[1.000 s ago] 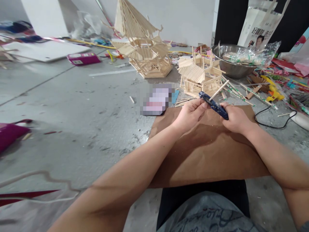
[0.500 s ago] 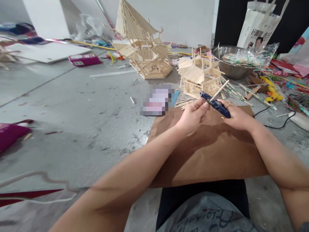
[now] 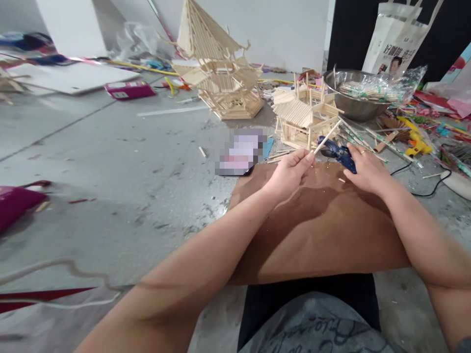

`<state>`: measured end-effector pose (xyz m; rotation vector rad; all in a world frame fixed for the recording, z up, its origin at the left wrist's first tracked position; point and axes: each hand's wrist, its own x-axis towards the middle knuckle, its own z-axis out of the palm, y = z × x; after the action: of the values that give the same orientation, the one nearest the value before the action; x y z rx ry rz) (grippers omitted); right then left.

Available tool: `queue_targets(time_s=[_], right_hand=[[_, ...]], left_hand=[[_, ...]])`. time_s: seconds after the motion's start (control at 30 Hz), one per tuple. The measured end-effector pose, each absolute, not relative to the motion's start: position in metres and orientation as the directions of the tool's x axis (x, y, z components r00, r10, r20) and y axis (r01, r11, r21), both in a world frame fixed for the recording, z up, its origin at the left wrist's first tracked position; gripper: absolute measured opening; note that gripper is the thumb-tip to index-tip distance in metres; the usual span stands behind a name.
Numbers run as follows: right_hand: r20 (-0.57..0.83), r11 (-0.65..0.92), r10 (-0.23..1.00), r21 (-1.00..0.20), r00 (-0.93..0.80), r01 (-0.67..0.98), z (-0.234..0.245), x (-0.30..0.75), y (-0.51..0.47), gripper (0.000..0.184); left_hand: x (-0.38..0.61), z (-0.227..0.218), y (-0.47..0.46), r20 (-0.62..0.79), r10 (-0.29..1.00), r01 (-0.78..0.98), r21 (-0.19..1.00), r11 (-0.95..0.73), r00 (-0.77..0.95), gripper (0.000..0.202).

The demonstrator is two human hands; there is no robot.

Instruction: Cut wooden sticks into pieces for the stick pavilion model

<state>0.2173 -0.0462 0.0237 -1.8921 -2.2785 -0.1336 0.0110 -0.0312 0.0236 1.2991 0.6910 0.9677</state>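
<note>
Pinched in my left hand (image 3: pixel 292 171) is a thin wooden stick (image 3: pixel 328 136), which slants up to the right. My right hand (image 3: pixel 368 169) is closed around a dark blue hand cutter (image 3: pixel 340 154) that looks like pliers; its head lies close beside the stick. Both hands are above a sheet of brown board (image 3: pixel 324 230), where a short cut piece of wood (image 3: pixel 342 180) lies. Just beyond the hands stands a small stick-built pavilion (image 3: pixel 300 115) with bare posts on top. Behind it to the left rises a taller stick pagoda (image 3: pixel 224 88) with a pointed roof.
A metal bowl (image 3: pixel 358 105) holds more sticks in plastic wrap. Left of the board lies a phone (image 3: pixel 239 154). A yellow glue gun (image 3: pixel 415 139) rests at the right among loose sticks. Purple packs (image 3: pixel 130 90) lie on the grey floor, and a paper bag (image 3: pixel 393 44) stands behind.
The cutter has come away from the stick and moved slightly right with my right hand. A small piece now shows more plainly on the board. My left hand still holds the stick.
</note>
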Motion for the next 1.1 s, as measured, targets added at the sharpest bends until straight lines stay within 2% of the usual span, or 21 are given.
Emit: queue_targets(time_s=[0.13,0.23,0.3,0.37,0.47,0.53,0.6,0.67,0.8,0.93,1.1], right_hand=[[0.062,0.066,0.996,0.06,-0.07,0.996,0.01,0.232,-0.037,0.075],[0.019,0.063,0.998,0.088,-0.064,0.994,0.002,0.237,-0.034,0.076],[0.114,0.092,0.988,0.078,-0.101,0.993,0.003,0.236,-0.034,0.069],[0.297,0.142,0.944,0.03,-0.145,0.989,0.009,0.232,-0.038,0.055],[0.569,0.281,0.794,-0.035,-0.211,0.959,0.021,0.222,-0.049,0.037],[0.647,0.382,0.707,-0.012,-0.284,0.924,0.027,0.212,-0.056,0.033],[0.625,0.443,0.693,0.022,-0.358,0.896,0.028,0.203,-0.062,0.033],[0.548,0.467,0.729,0.039,-0.41,0.883,0.026,0.196,-0.065,0.036],[0.43,0.445,0.8,0.044,-0.419,0.895,0.021,0.191,-0.065,0.038],[0.433,0.412,0.807,0.072,-0.401,0.908,0.022,0.191,-0.065,0.041],[0.447,0.364,0.817,0.089,-0.364,0.927,0.024,0.187,-0.068,0.043]], left_hand=[[0.009,0.025,-0.03,-0.001,0.866,-0.193,0.975,0.113,0.5,0.023],[0.01,0.024,-0.031,-0.045,0.853,-0.168,0.974,0.153,0.52,0.019],[0.011,0.023,-0.031,-0.064,0.849,-0.125,0.981,0.151,0.525,0.019],[0.013,0.022,-0.031,-0.084,0.848,-0.056,0.99,0.133,0.523,0.019],[0.014,0.022,-0.033,-0.093,0.865,0.075,0.995,0.064,0.492,0.021],[0.015,0.023,-0.034,-0.072,0.877,0.173,0.985,-0.013,0.476,0.021],[0.016,0.024,-0.036,-0.044,0.878,0.261,0.961,-0.093,0.476,0.021],[0.017,0.023,-0.038,-0.011,0.875,0.325,0.931,-0.167,0.483,0.023],[0.019,0.02,-0.038,0.072,0.856,0.402,0.861,-0.312,0.512,0.026],[0.02,0.018,-0.037,0.123,0.846,0.444,0.807,-0.389,0.519,0.031],[0.021,0.019,-0.039,0.13,0.855,0.486,0.775,-0.404,0.503,0.032]])
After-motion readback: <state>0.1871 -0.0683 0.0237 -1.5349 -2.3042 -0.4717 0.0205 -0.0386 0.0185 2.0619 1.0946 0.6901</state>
